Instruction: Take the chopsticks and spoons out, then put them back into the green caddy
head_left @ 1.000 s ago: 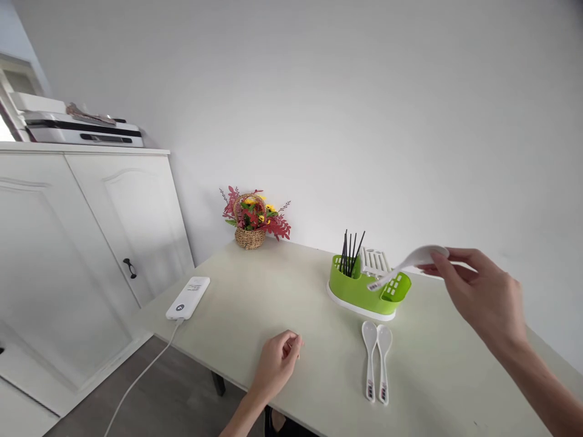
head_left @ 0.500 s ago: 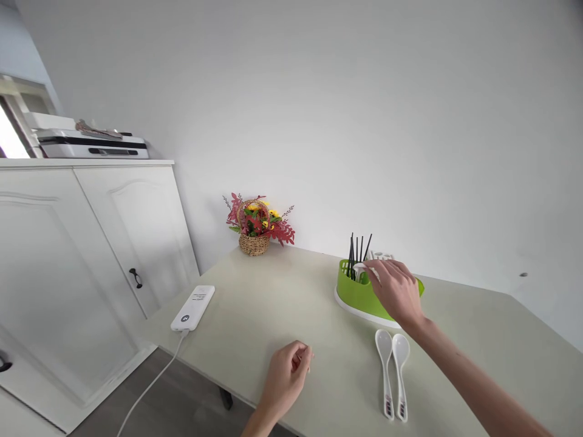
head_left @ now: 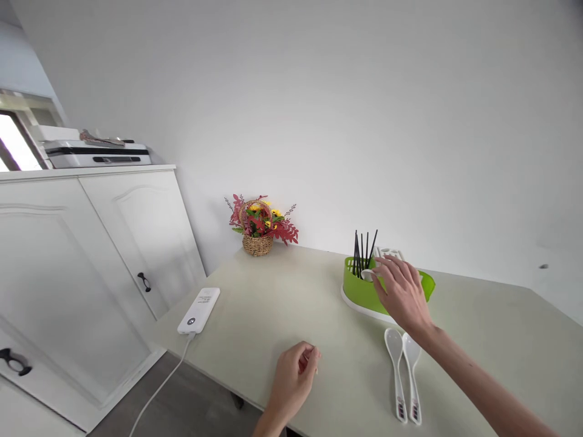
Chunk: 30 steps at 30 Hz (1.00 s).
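Observation:
My right hand (head_left: 401, 291) is over the green utensil holder (head_left: 359, 295), its thumb and fingers apart. Beside the fingertips a white spoon (head_left: 367, 275) stands in the holder with its bowl up; the rest of it is hidden by the holder wall. Several black chopsticks (head_left: 362, 252) lean upright in the left part of the holder. Two white spoons (head_left: 394, 349) lie side by side on the table in front of it, bowls toward the holder. My left hand (head_left: 294, 379) rests on the table with fingers curled, holding nothing visible.
A white power bank (head_left: 199, 309) with a cable (head_left: 159, 385) lies at the table's left edge. Near the wall stands a wicker basket (head_left: 257, 245) of artificial flowers. White cabinets (head_left: 150, 230) are on the left, with a silver-and-black case (head_left: 98, 156) on top.
The white spoon sits lower in the holder, and my right hand's fingers have loosened from it. My left hand keeps its curled pose. The camera view has shifted slightly.

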Tool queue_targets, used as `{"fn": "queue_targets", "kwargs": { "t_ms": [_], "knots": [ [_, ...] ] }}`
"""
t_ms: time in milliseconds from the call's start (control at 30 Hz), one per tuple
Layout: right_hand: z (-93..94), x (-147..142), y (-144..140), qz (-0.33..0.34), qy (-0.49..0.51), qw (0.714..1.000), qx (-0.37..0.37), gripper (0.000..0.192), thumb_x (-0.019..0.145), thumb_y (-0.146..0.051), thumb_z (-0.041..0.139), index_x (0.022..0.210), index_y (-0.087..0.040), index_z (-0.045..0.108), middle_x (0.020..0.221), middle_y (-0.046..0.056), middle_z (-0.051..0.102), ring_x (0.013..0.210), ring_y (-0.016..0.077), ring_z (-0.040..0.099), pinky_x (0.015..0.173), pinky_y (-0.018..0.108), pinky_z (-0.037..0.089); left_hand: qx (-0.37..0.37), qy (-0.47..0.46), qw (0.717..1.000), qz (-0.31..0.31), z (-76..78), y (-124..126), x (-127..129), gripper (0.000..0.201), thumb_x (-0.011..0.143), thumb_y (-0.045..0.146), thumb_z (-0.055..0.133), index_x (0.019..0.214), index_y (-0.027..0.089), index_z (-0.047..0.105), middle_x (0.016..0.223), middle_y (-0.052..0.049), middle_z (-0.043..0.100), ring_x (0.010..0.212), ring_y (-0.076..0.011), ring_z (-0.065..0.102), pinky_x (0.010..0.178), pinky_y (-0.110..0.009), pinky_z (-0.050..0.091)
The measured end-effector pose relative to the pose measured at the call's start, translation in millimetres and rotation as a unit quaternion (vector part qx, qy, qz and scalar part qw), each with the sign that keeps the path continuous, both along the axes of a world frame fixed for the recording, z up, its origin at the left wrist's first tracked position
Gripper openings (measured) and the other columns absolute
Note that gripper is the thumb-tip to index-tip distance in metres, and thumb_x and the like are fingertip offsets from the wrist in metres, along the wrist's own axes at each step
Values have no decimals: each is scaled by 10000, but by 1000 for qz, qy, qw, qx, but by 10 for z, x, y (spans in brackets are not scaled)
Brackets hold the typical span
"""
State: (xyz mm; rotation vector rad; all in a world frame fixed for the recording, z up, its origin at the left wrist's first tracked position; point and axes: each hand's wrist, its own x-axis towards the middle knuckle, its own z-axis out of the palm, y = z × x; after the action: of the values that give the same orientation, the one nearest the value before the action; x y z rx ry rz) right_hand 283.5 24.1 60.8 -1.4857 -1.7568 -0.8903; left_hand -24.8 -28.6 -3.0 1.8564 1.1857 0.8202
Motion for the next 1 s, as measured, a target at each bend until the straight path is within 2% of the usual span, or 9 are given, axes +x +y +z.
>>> {"fn": "queue_targets", "kwargs": {
  "t_ms": [200, 367, 467, 533, 600, 733, 800, 867, 1000],
  "knots": [
    [41, 21, -120, 14, 20, 1000, -18, 255, 1035, -301, 476, 1249, -211, 580, 1356, 148, 635, 1397, 334, 476, 1110, 528, 401, -4, 6, 1000, -3, -9, -1, -4, 522, 1008, 628, 401, 806, 215, 646, 704, -38, 650, 583, -154, 536, 559, -259, 380],
    [30, 38, -503, 48, 70, 996, -28, 370, 1022, -359, 475, 1371, -244, 514, 1408, 139, 586, 1375, 335, 500, 1090, 521, 432, 6, -16, 1000, -1, -44, -17, -20, 491, 1015, 592, 430, 788, 213, 645, 690, -21, 643, 592, -150, 545, 579, -260, 387],
    [-123, 112, -824, 37, 120, 992, -32, 390, 1000, -410, 487, 1358, -261, 527, 1409, 138, 583, 1292, 345, 569, 1042, 520, 471, 11, -26, 1000, 1, -55, -20, -25, 468, 1012, 579, 448, 797, 215, 647, 677, -12, 630, 588, -150, 539, 576, -263, 382],
    [-322, 193, -1023, 7, 173, 983, -59, 403, 984, -471, 480, 1335, -285, 545, 1364, 128, 611, 1216, 346, 621, 958, 506, 517, 14, -25, 1000, 1, -50, -19, -25, 465, 1008, 582, 455, 794, 216, 646, 668, -11, 621, 585, -153, 537, 573, -266, 382],
    [-597, 280, -1185, -39, 247, 963, -104, 432, 959, -555, 468, 1293, -299, 565, 1334, 117, 625, 1169, 350, 650, 875, 498, 553, 20, -21, 1000, 2, -38, -17, -22, 469, 1008, 583, 454, 787, 215, 642, 663, -13, 615, 584, -154, 535, 573, -267, 380],
    [-1188, 359, -1380, -78, 392, 896, -192, 537, 870, -685, 503, 1172, -255, 613, 1170, 139, 648, 991, 323, 711, 780, 463, 589, 24, -10, 1000, 1, -16, -12, -15, 473, 1012, 584, 445, 788, 214, 636, 658, -15, 606, 582, -154, 529, 564, -265, 371],
    [-1360, 319, -1427, -109, 431, 871, -211, 573, 838, -716, 528, 1165, -256, 624, 1099, 132, 658, 933, 310, 716, 786, 467, 584, 23, -6, 1000, 2, -11, -12, -11, 474, 1014, 585, 440, 793, 215, 636, 656, -15, 606, 576, -154, 527, 559, -262, 370],
    [-1388, 242, -1449, -139, 445, 852, -241, 613, 815, -750, 527, 1195, -278, 616, 1083, 118, 671, 908, 305, 710, 779, 472, 570, 23, -3, 1000, 5, -7, -15, -8, 475, 1013, 585, 439, 787, 214, 630, 660, -17, 610, 578, -153, 529, 555, -256, 371],
    [-1154, 96, -1423, -174, 436, 809, -353, 592, 836, -750, 456, 1235, -327, 565, 1117, 72, 706, 990, 300, 692, 735, 427, 532, 25, 2, 1000, -3, 8, -24, 0, 475, 1026, 574, 422, 790, 208, 614, 664, -10, 594, 572, -143, 505, 544, -245, 354]
  ]
}}
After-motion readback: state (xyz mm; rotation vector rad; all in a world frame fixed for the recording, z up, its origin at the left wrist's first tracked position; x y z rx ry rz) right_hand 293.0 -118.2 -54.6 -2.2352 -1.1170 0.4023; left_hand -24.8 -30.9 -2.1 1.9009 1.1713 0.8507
